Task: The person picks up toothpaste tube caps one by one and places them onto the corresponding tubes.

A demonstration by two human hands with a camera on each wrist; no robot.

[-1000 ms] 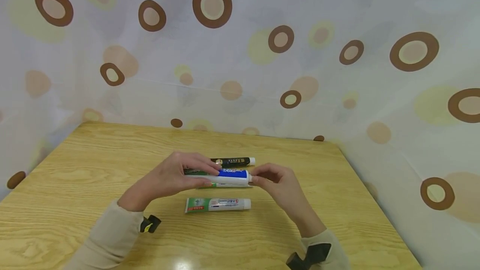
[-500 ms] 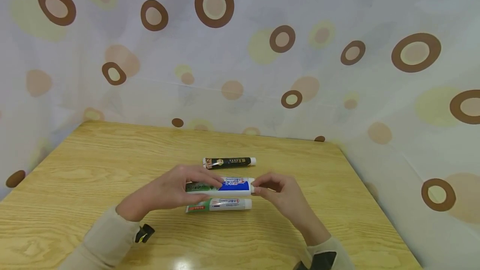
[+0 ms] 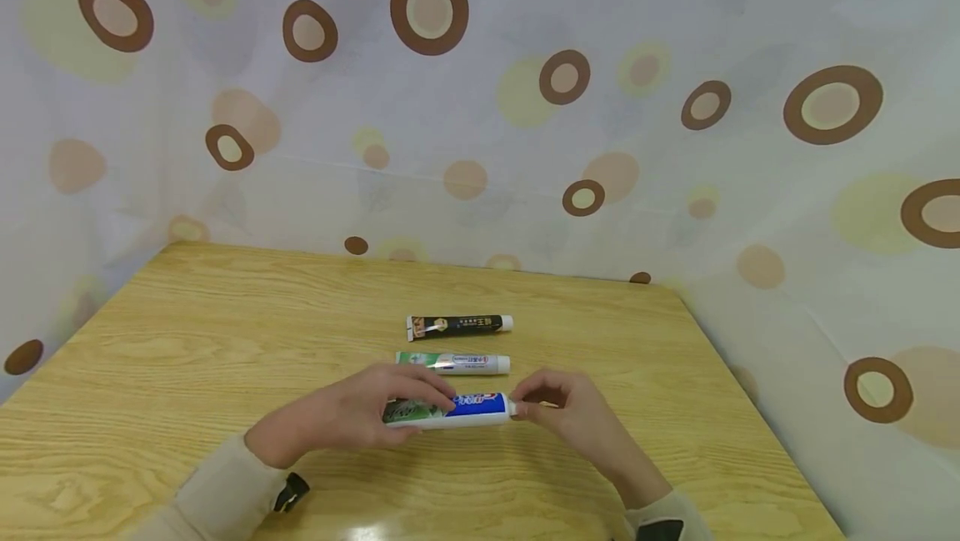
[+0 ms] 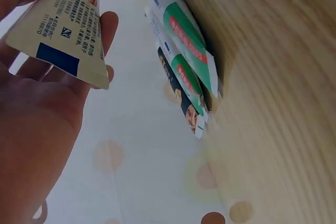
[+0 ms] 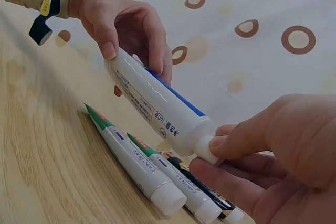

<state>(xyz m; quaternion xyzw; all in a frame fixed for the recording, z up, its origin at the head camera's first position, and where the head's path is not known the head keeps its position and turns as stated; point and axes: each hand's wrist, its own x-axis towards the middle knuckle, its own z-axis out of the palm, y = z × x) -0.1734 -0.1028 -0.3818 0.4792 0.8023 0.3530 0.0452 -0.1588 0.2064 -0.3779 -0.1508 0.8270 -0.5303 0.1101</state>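
Note:
Between my hands, a blue, green and white toothpaste tube (image 3: 480, 410) hangs above the table, its cap end to the right. My left hand (image 3: 363, 403) grips it near the flat end, thumb on the near side. With thumb and fingers, my right hand (image 3: 581, 416) pinches its white cap (image 5: 208, 149). Beneath it lies a green-and-white toothpaste tube (image 5: 149, 174), hidden by the held one in the head view. A second green-and-white tube (image 3: 468, 364) lies just behind, and a black toothpaste tube (image 3: 461, 325) is farthest back.
The wood-grain table (image 3: 225, 308) reaches back to a pale curtain (image 3: 480, 107) with brown ring patterns, which also rises along both sides. All the lying tubes point their white caps to the right, in a row from near to far.
Both hands have brought the held tube nearer to me, from over the middle tube to over the nearest one. The black tube and middle tube have come into fuller sight.

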